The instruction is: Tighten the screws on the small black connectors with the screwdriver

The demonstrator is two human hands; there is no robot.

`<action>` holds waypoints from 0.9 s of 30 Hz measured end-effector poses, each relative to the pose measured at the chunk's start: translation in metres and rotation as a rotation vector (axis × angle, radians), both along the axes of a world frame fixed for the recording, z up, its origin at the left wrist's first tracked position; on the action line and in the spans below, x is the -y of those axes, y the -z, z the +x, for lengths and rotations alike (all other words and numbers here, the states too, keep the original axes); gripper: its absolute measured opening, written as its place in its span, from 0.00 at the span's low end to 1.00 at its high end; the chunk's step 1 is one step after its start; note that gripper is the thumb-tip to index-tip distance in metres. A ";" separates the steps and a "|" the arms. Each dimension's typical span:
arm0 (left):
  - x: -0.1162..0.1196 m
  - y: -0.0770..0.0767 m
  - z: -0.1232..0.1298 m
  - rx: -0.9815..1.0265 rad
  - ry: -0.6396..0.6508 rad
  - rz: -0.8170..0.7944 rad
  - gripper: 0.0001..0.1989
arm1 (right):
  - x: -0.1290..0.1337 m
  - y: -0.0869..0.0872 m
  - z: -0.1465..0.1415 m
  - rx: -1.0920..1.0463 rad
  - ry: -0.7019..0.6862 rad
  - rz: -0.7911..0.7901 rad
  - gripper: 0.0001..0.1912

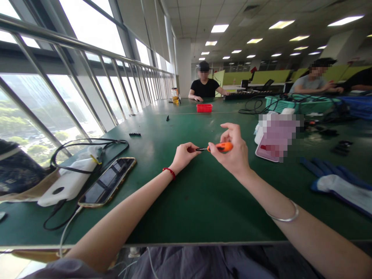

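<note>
Over the middle of the green table, my right hand grips an orange-handled screwdriver with a black patch on its handle. Its thin metal shaft points left, toward my left hand. The fingers of that hand are pinched on a small black part, too small to name. The screwdriver's tip meets or nearly meets this part; I cannot tell which. Two small black pieces lie farther off on the table, one to the left and another beyond it.
Left are a phone, a white power bank and looped cables. A red bin stands ahead, near a seated person. Right are a pink phone-like item, blue-and-white gloves and a green basket. Railings line the left.
</note>
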State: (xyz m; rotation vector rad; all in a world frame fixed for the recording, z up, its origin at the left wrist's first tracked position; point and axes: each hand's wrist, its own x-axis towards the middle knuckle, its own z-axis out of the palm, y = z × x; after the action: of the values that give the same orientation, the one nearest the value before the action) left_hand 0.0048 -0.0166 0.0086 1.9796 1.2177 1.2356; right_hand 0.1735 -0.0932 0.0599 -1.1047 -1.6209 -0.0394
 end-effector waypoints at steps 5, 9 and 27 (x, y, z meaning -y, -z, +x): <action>-0.001 0.001 0.000 0.002 -0.003 0.004 0.09 | 0.001 0.000 -0.001 0.021 -0.037 -0.071 0.10; -0.002 0.003 0.000 0.006 0.019 0.009 0.09 | 0.000 0.000 0.000 0.004 -0.042 0.016 0.22; -0.008 0.003 0.002 -0.023 -0.018 0.026 0.09 | -0.008 0.010 -0.006 -0.036 -0.013 -0.103 0.10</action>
State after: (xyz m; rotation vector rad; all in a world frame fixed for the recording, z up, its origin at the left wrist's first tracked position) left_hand 0.0067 -0.0089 0.0056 2.0107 1.2391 1.2468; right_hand 0.1673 -0.0855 0.0504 -1.1670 -1.6126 0.0728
